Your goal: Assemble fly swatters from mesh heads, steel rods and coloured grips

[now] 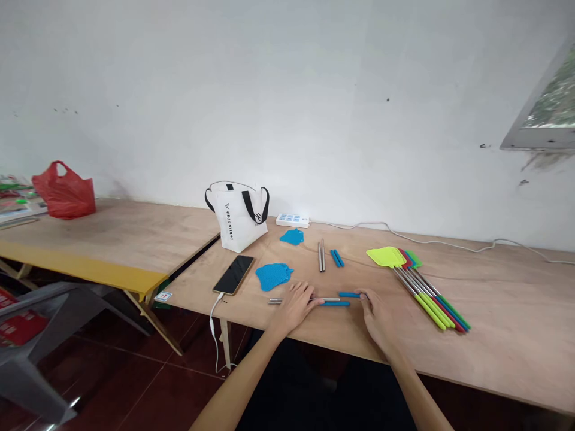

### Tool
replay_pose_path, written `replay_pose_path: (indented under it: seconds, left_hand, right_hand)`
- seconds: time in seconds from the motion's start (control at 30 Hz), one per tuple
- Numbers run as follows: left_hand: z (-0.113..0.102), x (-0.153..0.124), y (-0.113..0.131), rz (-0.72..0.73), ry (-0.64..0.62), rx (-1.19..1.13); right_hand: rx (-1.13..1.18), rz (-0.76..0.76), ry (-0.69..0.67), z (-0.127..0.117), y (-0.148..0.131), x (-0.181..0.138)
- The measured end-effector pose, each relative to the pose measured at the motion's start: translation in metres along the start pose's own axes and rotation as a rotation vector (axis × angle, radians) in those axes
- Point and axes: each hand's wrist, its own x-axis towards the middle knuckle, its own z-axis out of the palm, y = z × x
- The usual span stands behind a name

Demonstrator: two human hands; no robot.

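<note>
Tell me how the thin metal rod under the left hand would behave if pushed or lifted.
The metal rod looks thin and round, so it would probably roll across the smooth plywood table if nudged sideways. Being slim metal, it is likely stiff and light. Its shiny surface may be slippery; the left hand lies over its middle.

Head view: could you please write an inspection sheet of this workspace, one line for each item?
Surface: plywood table, bare wood, no spills seen.
Job's things: metal rod and blue grips at the hands; blue swatter heads, spare rods, finished swatters.
Clutter: phone, white bag, red bag.
Grippers: left hand flat on the rod; right hand fingertips at one grip, hold unclear.
Cables: phone cable hangs off the edge; power strip cable along the wall.
Surroundings: white wall, second table, grey chair.
</note>
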Motion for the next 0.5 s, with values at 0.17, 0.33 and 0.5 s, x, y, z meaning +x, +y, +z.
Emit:
replay_pose_path:
  seconds: [0.17,0.33,0.5]
  left_hand:
    - [-0.004,0.001,0.003,-0.032,-0.003,-0.017]
    - [-0.008,0.001,0.005,-0.044,-0.006,-0.091]
    - [-0.011,0.000,0.005,-0.044,0.002,-0.139]
  right_hand:
    - [0.118,0.059,0.082,-0.001,0.006,0.001]
    - [0.215,0.070,0.014,-0.005,0.002,0.001]
    - [0.279,0.052,-0.018,-0.007,-0.004,0.001]
